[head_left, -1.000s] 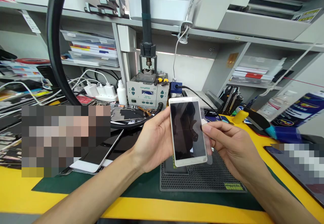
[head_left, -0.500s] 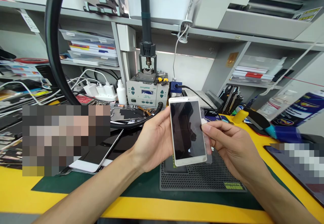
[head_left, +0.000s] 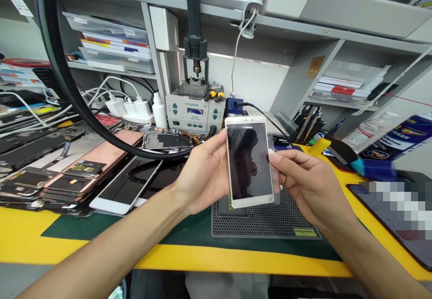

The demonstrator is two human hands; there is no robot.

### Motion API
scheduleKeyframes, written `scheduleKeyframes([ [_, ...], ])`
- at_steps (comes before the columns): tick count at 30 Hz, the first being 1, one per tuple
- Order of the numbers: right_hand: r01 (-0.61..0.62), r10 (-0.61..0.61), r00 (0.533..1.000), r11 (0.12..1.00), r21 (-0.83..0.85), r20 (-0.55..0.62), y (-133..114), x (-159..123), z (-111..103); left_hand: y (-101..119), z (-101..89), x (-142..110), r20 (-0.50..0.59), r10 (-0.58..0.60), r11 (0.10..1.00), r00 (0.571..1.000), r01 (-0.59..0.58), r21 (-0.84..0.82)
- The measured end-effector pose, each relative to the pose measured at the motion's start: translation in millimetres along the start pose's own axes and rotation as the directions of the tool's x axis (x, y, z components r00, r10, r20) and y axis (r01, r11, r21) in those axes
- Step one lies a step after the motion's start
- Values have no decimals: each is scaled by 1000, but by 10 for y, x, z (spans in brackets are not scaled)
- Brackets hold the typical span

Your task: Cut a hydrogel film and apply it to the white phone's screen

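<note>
A smartphone point(head_left: 250, 161) with a white frame and dark, reflective screen is held upright, its face toward me. My left hand point(head_left: 207, 173) is closed around its left edge, most fingers hidden behind it. At the phone's right edge, my right hand point(head_left: 300, 173) pinches a clear plastic film point(head_left: 276, 184) between thumb and fingers. The film sticks out from behind the phone; how far it reaches there is hidden. Below both hands lies a grey honeycomb-patterned mat point(head_left: 263, 227) on the green work mat point(head_left: 189, 233).
A hot-air station point(head_left: 189, 112) stands at the back, its black hose point(head_left: 67, 96) looping across the left. White-framed phone screens point(head_left: 128, 186) and several stacked phone parts point(head_left: 77, 173) lie left. On the right are a tablet-like dark panel point(head_left: 381, 218), a brush point(head_left: 354, 159) and a blue can point(head_left: 398, 137).
The camera view has tipped down, so the shelves sit higher and the bench's front edge shows more. Both hands keep their holds, with the phone at nearly the same tilt.
</note>
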State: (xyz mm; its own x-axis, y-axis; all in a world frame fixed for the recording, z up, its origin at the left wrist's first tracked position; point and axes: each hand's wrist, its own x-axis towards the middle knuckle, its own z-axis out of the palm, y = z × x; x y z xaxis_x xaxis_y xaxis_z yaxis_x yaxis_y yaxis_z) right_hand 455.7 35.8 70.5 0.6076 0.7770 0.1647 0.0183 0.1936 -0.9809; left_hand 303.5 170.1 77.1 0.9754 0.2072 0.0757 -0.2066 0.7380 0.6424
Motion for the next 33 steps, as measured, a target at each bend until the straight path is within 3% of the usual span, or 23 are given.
scheduleKeyframes([
  [27,43,-46,998,997,-63,-36,26,-31,15,0,1,1,12,-3,1000,1000,3,-6],
  [33,50,-54,998,994,-96,-32,28,-39,11,1,0,4,-43,-14,999,999,13,-33],
])
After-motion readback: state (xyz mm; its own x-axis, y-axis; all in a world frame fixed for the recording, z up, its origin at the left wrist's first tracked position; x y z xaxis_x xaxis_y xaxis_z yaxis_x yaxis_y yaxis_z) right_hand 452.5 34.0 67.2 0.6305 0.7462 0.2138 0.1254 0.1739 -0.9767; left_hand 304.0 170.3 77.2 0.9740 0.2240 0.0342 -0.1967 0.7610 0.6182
